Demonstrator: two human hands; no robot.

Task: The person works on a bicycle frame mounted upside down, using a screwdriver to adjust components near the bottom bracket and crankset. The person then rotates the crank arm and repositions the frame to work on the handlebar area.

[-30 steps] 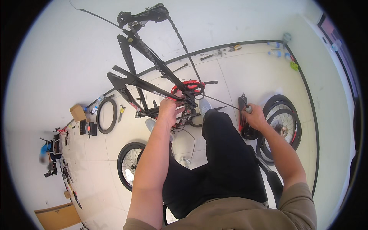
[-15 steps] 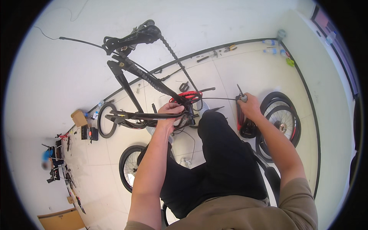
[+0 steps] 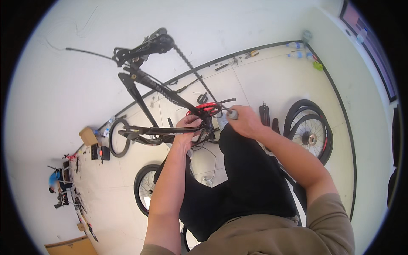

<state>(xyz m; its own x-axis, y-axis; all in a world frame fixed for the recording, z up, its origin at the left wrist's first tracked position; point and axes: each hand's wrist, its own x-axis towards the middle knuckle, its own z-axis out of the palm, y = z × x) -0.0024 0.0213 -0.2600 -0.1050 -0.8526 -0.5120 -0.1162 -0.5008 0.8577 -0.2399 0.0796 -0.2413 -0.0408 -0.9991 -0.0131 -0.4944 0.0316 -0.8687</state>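
Observation:
A black bicycle frame stands in front of me, with a black rear derailleur at its upper end and a chain hanging down to the red chainring. My left hand is closed on the frame near the bottom bracket, just below the chainring; its fingertips are partly hidden. My right hand is closed around a grey-ended tool with a thin dark shaft, close to the right side of the chainring. Its exact kind is hard to make out.
Wheels lie at the right, and another wheel lies left of my legs. A pedal, a hammer and pliers are on the floor toward the wall. A tyre and cardboard box sit at far left; a person is beyond.
My right hand has moved left with the grey-ended tool, from beside the wheels to near the chainring. The dark line stretched between chainring and hand no longer shows. My left hand stays on the frame.

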